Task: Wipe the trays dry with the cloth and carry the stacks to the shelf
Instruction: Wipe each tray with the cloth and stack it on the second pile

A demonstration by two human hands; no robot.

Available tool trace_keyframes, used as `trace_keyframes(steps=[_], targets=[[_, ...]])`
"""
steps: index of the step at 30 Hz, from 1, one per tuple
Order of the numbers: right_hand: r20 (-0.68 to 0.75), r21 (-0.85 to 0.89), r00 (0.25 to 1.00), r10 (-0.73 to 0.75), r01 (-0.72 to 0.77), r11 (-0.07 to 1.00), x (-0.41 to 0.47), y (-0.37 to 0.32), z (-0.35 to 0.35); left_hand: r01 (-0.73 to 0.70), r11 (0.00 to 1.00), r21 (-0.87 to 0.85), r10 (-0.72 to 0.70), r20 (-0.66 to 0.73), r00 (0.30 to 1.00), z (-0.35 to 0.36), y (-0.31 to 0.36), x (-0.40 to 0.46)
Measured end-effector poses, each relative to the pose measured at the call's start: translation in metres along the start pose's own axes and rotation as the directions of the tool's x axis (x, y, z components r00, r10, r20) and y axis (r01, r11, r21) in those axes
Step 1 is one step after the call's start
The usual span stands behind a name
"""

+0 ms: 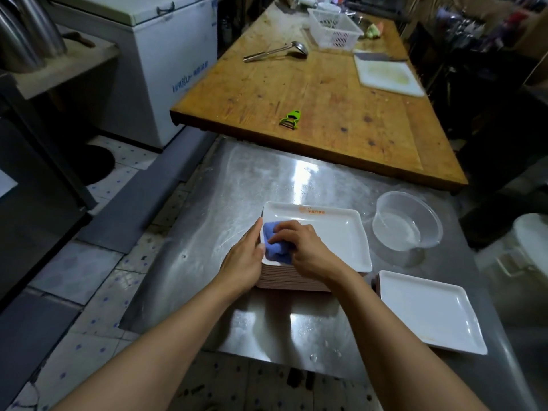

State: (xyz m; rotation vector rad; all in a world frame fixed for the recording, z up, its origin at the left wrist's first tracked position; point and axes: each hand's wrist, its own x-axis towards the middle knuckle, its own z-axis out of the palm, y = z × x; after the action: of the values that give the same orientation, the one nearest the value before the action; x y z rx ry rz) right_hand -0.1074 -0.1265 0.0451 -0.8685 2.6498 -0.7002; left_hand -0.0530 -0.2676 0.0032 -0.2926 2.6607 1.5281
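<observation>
Two tray stacks on steel table: tall stack mid-table, short stack near right front corner. Right hand bunches blue cloth, wiping top tray; left hand, fingers straight, steadies left edge. Next: sweep rightward.

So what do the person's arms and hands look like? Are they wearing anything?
Both arms are bare as far up as the picture shows: no sleeves in view. The left hand and the right hand have no gloves on, and I can see no rings, watch or bracelets. No markings show on either arm.
</observation>
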Motion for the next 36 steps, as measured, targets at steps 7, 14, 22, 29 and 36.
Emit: trace_keyframes(steps=[7,14,22,29,36], targets=[[0.033,-0.157,0.999,0.031,-0.026,0.987,-0.026,-0.002,0.005,0.025,0.997,0.078,-0.023,-0.028,0.999,-0.001,0.01,-0.001],[-0.08,-0.29,0.985,0.152,-0.169,0.942,-0.055,0.028,-0.012,0.017,0.968,0.251,0.002,-0.075,0.997,-0.004,0.023,-0.001],[-0.239,-0.431,0.938,0.249,-0.333,0.839,-0.075,0.066,-0.034,0.025,0.95,0.312,0.001,-0.083,0.997,-0.005,0.027,0.001],[-0.308,-0.268,0.899,0.311,-0.396,0.878,-0.023,0.062,-0.031,0.038,0.951,0.306,-0.011,-0.089,0.996,-0.007,0.024,0.003],[-0.141,-0.227,0.987,0.079,-0.11,0.968,-0.003,0.023,0.004,0.062,0.947,0.316,-0.034,-0.093,0.995,-0.004,0.024,0.005]])
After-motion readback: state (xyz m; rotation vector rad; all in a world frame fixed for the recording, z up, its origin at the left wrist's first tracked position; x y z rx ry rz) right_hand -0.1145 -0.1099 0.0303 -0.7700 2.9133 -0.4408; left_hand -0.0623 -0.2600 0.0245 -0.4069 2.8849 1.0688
